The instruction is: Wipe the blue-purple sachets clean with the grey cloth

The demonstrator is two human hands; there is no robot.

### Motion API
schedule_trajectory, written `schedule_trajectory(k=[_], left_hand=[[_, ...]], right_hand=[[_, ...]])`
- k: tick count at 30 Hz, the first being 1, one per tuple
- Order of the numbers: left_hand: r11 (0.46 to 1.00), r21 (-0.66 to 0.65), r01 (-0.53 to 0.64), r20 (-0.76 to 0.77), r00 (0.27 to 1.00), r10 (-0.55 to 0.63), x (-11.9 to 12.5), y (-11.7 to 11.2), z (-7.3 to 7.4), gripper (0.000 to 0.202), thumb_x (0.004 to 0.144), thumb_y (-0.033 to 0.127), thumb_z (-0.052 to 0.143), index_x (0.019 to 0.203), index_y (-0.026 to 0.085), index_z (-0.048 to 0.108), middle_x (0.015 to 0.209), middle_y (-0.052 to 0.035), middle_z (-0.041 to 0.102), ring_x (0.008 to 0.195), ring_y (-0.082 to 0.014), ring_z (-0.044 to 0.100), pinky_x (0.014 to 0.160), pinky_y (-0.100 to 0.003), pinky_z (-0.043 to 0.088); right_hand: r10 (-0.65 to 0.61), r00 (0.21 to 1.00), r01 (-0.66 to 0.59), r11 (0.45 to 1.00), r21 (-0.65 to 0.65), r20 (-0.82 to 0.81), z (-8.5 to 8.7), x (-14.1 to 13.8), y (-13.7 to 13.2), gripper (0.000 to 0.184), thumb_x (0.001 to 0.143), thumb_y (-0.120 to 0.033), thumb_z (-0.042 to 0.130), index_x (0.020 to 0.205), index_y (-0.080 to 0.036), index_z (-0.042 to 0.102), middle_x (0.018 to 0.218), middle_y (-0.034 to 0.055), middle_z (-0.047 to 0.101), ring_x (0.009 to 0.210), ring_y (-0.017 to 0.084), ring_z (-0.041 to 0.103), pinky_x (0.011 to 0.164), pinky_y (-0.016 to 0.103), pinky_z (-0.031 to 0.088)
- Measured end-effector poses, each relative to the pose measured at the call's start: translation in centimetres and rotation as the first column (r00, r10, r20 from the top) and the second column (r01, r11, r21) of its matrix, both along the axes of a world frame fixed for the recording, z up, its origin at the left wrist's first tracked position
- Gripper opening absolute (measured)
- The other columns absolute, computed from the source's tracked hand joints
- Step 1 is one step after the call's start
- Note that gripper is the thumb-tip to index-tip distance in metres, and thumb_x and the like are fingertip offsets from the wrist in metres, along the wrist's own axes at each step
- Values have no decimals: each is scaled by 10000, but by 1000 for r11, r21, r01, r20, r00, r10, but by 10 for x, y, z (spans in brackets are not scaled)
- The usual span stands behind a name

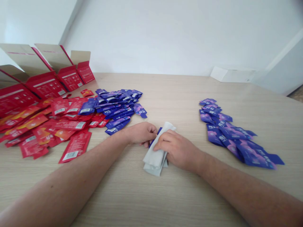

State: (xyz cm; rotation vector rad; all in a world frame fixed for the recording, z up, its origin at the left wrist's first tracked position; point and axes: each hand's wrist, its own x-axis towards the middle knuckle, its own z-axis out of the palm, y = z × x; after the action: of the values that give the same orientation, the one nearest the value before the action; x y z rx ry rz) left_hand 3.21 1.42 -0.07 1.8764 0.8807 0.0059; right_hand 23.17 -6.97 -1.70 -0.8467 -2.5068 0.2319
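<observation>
My right hand (175, 146) is closed round a folded white cloth (153, 159), with the fingers across its upper face. The cloth's layered lower end hangs toward me over the tabletop. Between cloth and left hand shows a narrow strip of a blue-purple sachet (151, 143), mostly hidden. My left hand (145, 134) pinches the edge of that sachet, thumb and fingertips together. A heap of blue-purple sachets (118, 105) lies just beyond and left of this hand. Off to the right, several more such sachets (233, 138) overlap in a slanting row.
Red and orange sachets (73, 138) are piled at the left, partly under the blue ones. Behind them stand open red cardboard boxes (44, 85) with raised flaps. A white box (229, 75) sits at the back right, against the wall. The wooden table (151, 201) carries everything.
</observation>
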Motion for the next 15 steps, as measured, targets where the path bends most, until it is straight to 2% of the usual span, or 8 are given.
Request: schedule_trajectory(k=[2,7,12,15], left_hand=[[1000,2,3,-6,1000,-3,0,0,0,149,846,301,503,764,192,562,530,49,576,418,-84,537,338,-152,358],[1000,10,-7,-11,1000,7,0,0,-1,153,845,321,519,769,195,558,529,49,572,425,-87,537,345,-153,376],[1000,7,3,-11,1000,-3,0,0,-1,151,849,315,503,780,196,565,555,41,588,435,-96,552,343,-163,384],[1000,16,-8,-4,1000,8,0,0,-1,151,847,315,511,773,195,562,544,43,580,433,-95,547,338,-160,376]], right_hand=[[42,999,-42,999,2,12,0,-2,-1,318,791,-34,576,1036,-209,682,996,65,637,994,223,534,906,377,432],[-131,991,130,991,-14,-36,0,1,2,385,754,13,558,1065,-189,663,1033,73,631,1001,224,529,925,390,422],[21,999,-20,1000,-22,31,1,-1,-1,334,775,-19,571,1031,-206,676,1009,57,636,996,221,528,915,374,422],[-81,997,81,997,-21,-14,1,1,1,368,758,8,558,1045,-195,668,1029,68,632,1000,221,527,927,383,417]])
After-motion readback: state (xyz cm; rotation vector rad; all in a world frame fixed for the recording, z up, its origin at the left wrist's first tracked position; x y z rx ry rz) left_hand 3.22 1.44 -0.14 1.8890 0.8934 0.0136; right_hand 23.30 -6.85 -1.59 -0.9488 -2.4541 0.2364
